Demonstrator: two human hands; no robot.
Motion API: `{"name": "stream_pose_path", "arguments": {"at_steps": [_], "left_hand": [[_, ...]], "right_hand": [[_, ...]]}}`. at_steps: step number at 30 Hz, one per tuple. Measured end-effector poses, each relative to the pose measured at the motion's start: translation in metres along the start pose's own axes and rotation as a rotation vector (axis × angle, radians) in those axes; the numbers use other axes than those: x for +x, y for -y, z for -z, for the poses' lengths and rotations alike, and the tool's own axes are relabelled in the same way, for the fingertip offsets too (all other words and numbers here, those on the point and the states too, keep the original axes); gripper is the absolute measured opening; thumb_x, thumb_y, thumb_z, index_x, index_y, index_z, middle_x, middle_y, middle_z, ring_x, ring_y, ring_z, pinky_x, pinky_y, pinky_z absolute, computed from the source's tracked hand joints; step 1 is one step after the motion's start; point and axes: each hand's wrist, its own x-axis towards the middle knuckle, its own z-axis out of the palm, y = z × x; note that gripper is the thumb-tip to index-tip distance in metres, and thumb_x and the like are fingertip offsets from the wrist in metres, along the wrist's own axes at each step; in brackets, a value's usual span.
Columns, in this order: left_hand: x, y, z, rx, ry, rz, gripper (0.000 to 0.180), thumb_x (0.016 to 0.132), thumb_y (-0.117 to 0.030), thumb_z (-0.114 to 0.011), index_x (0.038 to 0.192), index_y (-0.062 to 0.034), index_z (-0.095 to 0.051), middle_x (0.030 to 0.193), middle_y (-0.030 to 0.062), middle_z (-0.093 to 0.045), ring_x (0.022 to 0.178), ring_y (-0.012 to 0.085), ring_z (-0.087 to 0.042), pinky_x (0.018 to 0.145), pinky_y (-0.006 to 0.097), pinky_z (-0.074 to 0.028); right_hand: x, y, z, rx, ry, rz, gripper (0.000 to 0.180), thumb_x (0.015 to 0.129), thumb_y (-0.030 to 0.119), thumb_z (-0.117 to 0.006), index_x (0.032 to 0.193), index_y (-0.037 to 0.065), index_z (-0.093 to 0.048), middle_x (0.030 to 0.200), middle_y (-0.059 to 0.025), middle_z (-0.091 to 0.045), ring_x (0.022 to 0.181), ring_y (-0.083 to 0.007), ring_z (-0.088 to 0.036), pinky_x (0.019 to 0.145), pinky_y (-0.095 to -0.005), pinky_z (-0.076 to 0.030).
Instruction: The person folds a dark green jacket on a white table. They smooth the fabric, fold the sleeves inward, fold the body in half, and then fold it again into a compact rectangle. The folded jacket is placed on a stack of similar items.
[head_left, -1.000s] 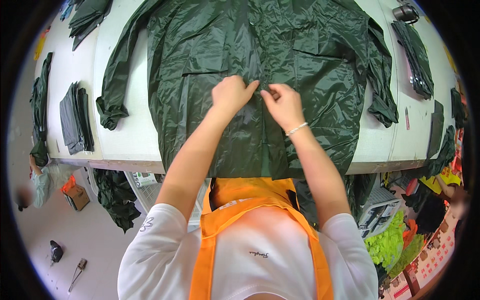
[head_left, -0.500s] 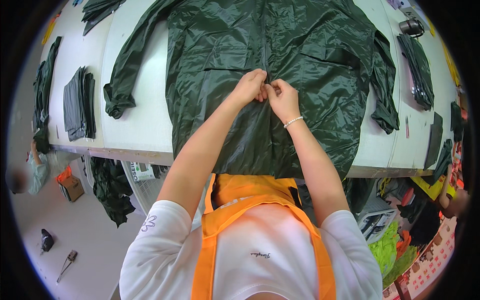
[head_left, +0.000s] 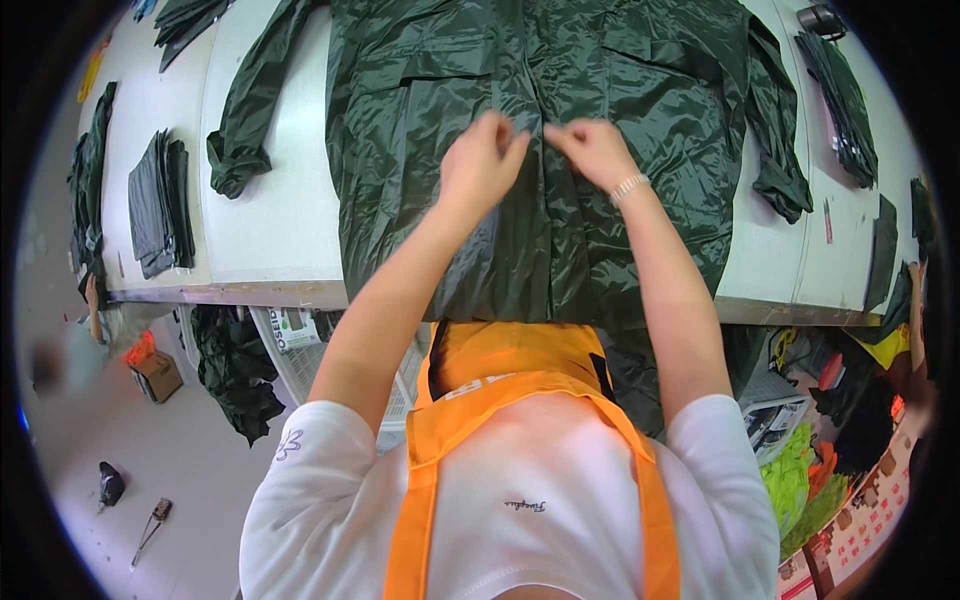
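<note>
A dark green, shiny jacket lies spread on the table, its front opening running down the middle and its sleeves out to both sides. Just left of that opening, my left hand is above the fabric with thumb and fingers apart, holding nothing I can see. On the other side of it is my right hand, wearing a bracelet, its fingertips pointing at the opening. Motion smears those fingertips, so whether they pinch the fabric is unclear. A gap separates the two hands.
Folded dark garments lie on the white table at left, and another pile at right. A red, pen-like item sits near the right pile. Under the table are a white crate and bright green cloth. People work at both sides.
My hands were together at the jacket's front opening; now they have parted, left hand leftward, right hand rightward, both slightly farther up. The jacket's lower front has shifted a little.
</note>
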Motion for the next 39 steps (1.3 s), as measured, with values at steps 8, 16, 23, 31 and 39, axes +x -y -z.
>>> {"name": "stream_pose_path", "arguments": {"at_steps": [8,16,23,31,39], "left_hand": [[-0.100,0.000,-0.020,-0.023,0.465,0.242,0.035,0.083,-0.035,-0.065,0.069,-0.0021,-0.064,0.058,0.0082,-0.063,0.053,0.0198,-0.062,0.051,0.032,-0.047],[-0.097,-0.001,-0.023,-0.594,0.613,0.319,0.029,0.092,-0.021,-0.057,0.068,-0.0046,-0.053,0.058,0.0015,-0.055,0.048,0.0084,-0.052,0.045,0.022,-0.039],[-0.113,-0.008,-0.021,-0.784,0.461,0.470,0.031,0.097,-0.034,-0.041,0.082,-0.0069,-0.048,0.061,0.0049,-0.054,0.049,0.0138,-0.054,0.046,0.023,-0.040],[-0.120,-0.029,-0.033,-0.609,0.360,0.467,0.037,0.099,-0.034,-0.037,0.081,-0.0049,-0.049,0.061,0.0053,-0.055,0.048,0.0120,-0.052,0.047,0.023,-0.040],[-0.131,-0.033,-0.043,-0.510,0.248,0.481,0.035,0.098,-0.035,-0.043,0.081,-0.0056,-0.049,0.063,0.0047,-0.056,0.051,0.0101,-0.053,0.050,0.021,-0.041]], "right_hand": [[-0.159,-0.025,-0.041,0.282,-0.009,0.004,0.018,0.082,0.011,-0.067,0.078,-0.003,-0.057,0.061,-0.0120,-0.056,0.052,-0.0149,-0.050,0.052,-0.0299,-0.041],[-0.171,-0.001,-0.073,0.089,-0.400,0.218,0.007,0.077,0.008,-0.062,0.075,0.001,-0.064,0.072,-0.0161,-0.061,0.069,-0.0354,-0.061,0.062,-0.0417,-0.049],[-0.163,-0.009,-0.073,0.213,-0.295,0.228,0.020,0.077,0.018,-0.068,0.075,-0.002,-0.063,0.075,-0.0173,-0.062,0.068,-0.0322,-0.062,0.061,-0.0367,-0.049],[-0.155,-0.036,-0.077,0.667,-0.140,0.008,0.021,0.076,0.013,-0.074,0.075,-0.004,-0.062,0.071,-0.0073,-0.065,0.060,-0.0127,-0.060,0.056,-0.0270,-0.047],[-0.148,-0.037,-0.049,0.472,0.031,0.010,0.026,0.073,0.020,-0.073,0.072,-0.004,-0.065,0.065,-0.0158,-0.064,0.059,-0.0244,-0.062,0.060,-0.0326,-0.048]]}}
